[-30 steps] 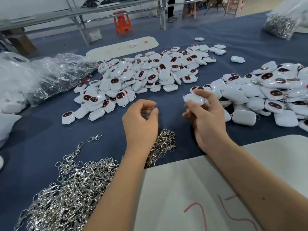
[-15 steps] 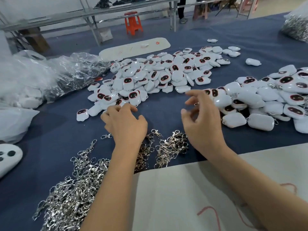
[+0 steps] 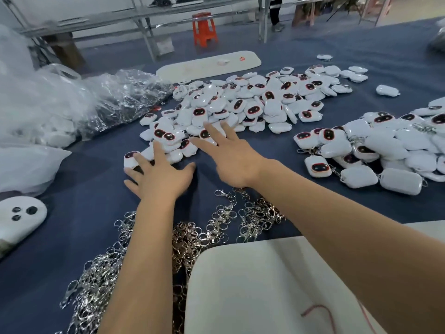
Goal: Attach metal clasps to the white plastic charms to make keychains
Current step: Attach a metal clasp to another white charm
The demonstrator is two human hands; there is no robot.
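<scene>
Assembly workshop — bulk charm heaps (image 3: 252, 102) and metal clasps (image 3: 101, 273) lying across blue-covered table (image 3: 313, 49); metal workbenches (image 3: 144, 18) standing behind.

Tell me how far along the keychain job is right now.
Done: the right-side pile of charms, several showing clasps attached. In hand: nothing; the left hand and right hand reach open toward the middle pile, no grip on anything. Left: that large middle pile of bare charms and the heap of loose clasps.
</scene>
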